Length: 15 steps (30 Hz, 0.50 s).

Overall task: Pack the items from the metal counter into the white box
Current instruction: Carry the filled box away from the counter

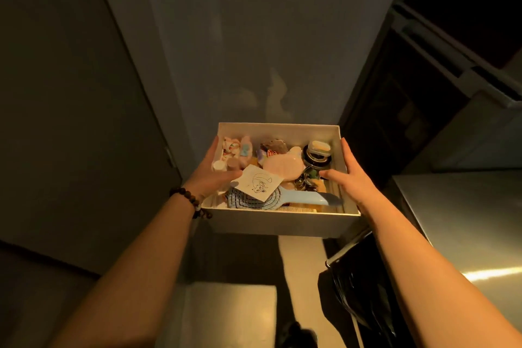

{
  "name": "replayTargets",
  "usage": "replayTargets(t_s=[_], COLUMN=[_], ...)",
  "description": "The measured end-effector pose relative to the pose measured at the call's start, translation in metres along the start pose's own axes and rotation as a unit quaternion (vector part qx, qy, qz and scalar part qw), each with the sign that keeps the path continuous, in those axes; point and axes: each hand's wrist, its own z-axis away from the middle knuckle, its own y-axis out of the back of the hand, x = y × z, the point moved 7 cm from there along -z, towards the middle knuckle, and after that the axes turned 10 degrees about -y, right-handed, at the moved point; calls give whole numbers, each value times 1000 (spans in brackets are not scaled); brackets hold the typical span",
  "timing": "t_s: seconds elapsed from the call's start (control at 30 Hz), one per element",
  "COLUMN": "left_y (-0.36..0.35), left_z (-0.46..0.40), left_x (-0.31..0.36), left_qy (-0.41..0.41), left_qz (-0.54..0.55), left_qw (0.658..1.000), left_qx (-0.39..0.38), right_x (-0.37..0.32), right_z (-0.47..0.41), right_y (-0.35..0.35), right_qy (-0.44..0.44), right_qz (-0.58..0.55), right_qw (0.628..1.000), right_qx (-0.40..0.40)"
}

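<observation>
- The white box (278,223) is held up in the air at centre frame, clear of the metal bench (463,223) at its 3 o'clock.
- Left hand (213,175) grasps the box's 9 o'clock wall — thumb inside, fingers outside.
- Right hand (348,175) clasps the 3 o'clock wall likewise.
- Inside: a blue hairbrush (271,199) at 6 o'clock, a drawn-on paper note (258,182) lying on it, a pink case (284,167) at centre.

One white box (278,224), one blue hairbrush (271,198), one drawn-on paper card (258,182), two hands (210,175) (348,178)
</observation>
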Motion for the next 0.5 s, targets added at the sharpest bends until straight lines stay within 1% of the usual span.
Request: replayTargets(t_s=[0.13, 0.37, 0.5], left_y=[15, 30, 31], left_z=[-45, -133, -182], left_x=[-11, -35, -53], left_qy=[9, 37, 36], left_qz=[25, 25, 45], left_qw=[1000, 998, 997], left_qx=[17, 55, 57], right_x=[-11, -23, -20], right_z=[-58, -167, -223], right_y=[-16, -40, -49], right_qy=[1, -15, -31], right_qz=[-1, -25, -32], right_qw=[999, 996, 993], right_qx=[-32, -86, -106])
